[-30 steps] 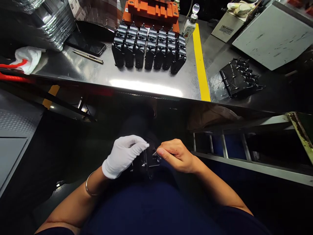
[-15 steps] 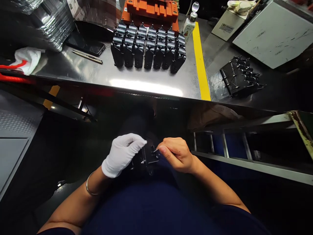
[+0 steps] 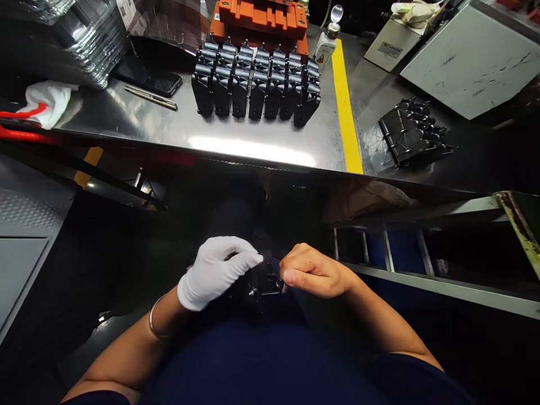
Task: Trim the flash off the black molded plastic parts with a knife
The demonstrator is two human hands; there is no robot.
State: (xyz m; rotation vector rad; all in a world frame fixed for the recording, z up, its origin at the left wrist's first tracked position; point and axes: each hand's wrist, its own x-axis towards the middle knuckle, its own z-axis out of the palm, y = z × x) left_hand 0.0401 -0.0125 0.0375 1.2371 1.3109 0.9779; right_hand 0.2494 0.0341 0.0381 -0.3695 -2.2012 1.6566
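In my lap, a black plastic moulded part (image 3: 264, 285) with small metal fittings is partly hidden by my hands. My left hand (image 3: 217, 271), in a white glove, grips it from the left, with the fingers curled over its top. My right hand (image 3: 313, 271) is bare and comes in from the right. Its thumb and fingers pinch a small metal piece (image 3: 285, 288) at the part's right edge, and most of that piece is hidden. A metal bangle (image 3: 154, 318) circles my left wrist.
Ahead, a steel table edge (image 3: 253, 163) crosses the view. On it stand rows of black parts (image 3: 253, 84), an orange fixture (image 3: 261, 17), a bottle (image 3: 324, 53), a phone (image 3: 147, 76), and a black moulded part (image 3: 411, 133) beyond a yellow stripe (image 3: 346, 107).
My right hand has moved to the right and lower, along the part's edge. The black part has shifted slightly right, and my left hand has followed it.
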